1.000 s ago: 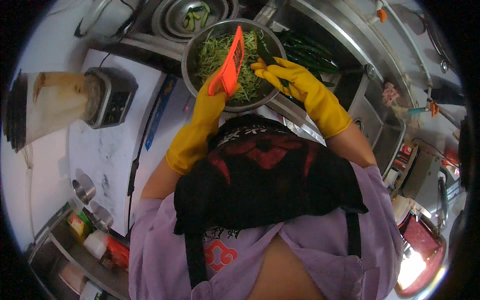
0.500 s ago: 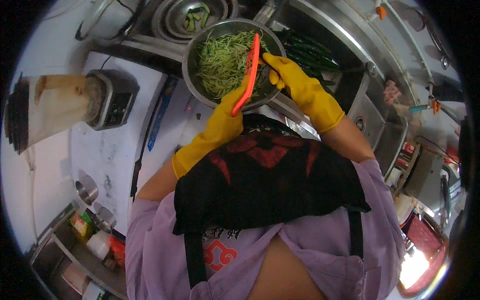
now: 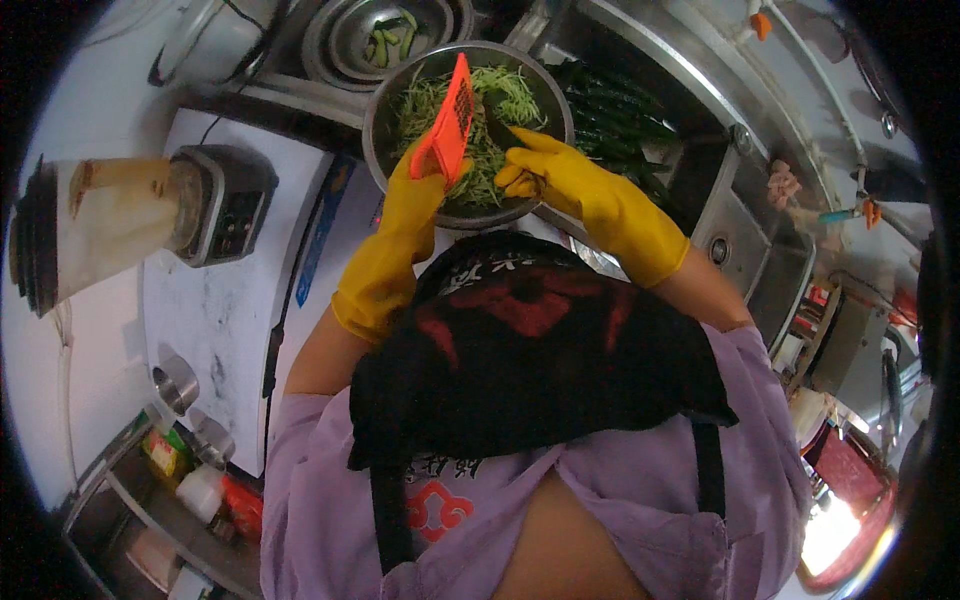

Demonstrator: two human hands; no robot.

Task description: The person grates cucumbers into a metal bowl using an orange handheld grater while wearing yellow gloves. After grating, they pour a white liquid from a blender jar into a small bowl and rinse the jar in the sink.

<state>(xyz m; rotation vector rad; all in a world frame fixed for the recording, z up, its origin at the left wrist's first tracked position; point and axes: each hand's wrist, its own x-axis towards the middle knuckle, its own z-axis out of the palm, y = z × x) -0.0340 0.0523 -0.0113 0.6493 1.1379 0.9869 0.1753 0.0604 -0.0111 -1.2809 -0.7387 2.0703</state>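
Note:
Yellow rubber gloves cover both hands. My left hand point(image 3: 413, 195) is closed round the lower end of an orange-red grater point(image 3: 447, 125), holding it tilted over a steel bowl point(image 3: 374, 140). Inside the bowl lies a heap of pale green shredded cucumber point(image 3: 512, 92). My right hand point(image 3: 550, 172) hovers over the bowl's right side, fingers curled, a little apart from the grater. A dark, narrow piece of cucumber point(image 3: 497, 128) sticks out past its fingertips; the rest is hidden by the glove.
Whole dark green cucumbers point(image 3: 620, 115) lie in the sink right of the bowl. Beyond it, a smaller steel bowl point(image 3: 325, 45) holds several green pieces. A blender point(image 3: 225, 205) stands on the white counter point(image 3: 215, 330) at left. Two steel cups point(image 3: 175, 383) sit near the counter's edge.
The grater has moved left and turned in my left hand. My right hand has come down and left, away from the grater, and the dark cucumber piece now shows more.

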